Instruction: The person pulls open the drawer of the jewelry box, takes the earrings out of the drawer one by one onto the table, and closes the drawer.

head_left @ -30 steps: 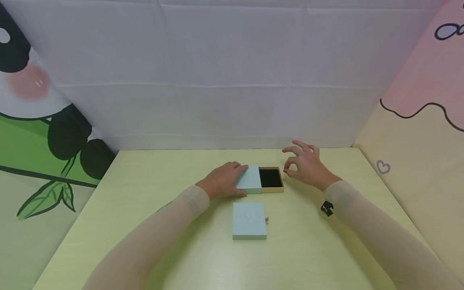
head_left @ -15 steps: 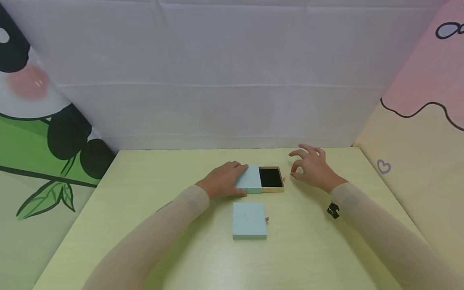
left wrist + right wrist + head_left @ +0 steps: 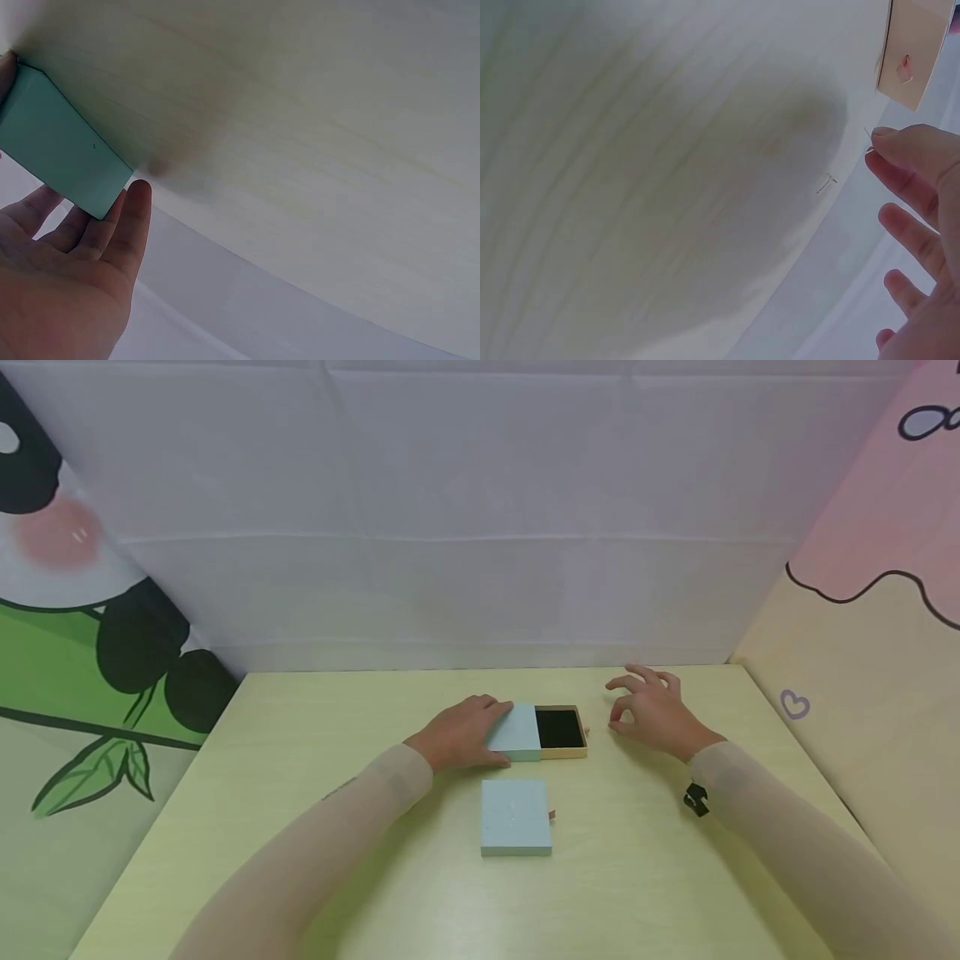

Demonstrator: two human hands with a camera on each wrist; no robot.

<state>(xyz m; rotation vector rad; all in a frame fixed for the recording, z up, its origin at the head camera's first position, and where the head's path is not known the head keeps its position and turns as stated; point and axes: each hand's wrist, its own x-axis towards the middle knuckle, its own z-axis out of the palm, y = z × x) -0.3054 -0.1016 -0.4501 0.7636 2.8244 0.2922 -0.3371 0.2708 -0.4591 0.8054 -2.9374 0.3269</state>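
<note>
My left hand (image 3: 462,732) grips the light blue sleeve (image 3: 517,732) of a slide-out box, thumb on the near side and fingers on the far side. The box's drawer (image 3: 562,754) sticks out to the right, showing a black lining (image 3: 559,728). A small ribbon tab (image 3: 905,69) is on the drawer's end. Right of that end, my right hand (image 3: 654,714) holds thumb and index fingertip together, other fingers spread. In the right wrist view they pinch a tiny, thin, pin-like thing (image 3: 868,136); its kind I cannot tell. A small T-shaped thing (image 3: 826,183) shows on the table nearby.
A second light blue box (image 3: 516,817), pushed shut, lies nearer on the table (image 3: 637,868), its ribbon tab (image 3: 552,815) pointing right. A white sheet (image 3: 480,527) stands behind the table, with printed panels (image 3: 862,710) at the sides.
My right hand has moved a little to the right, away from the drawer's end, uncovering its tab. The left hand and both boxes stay where they were.
</note>
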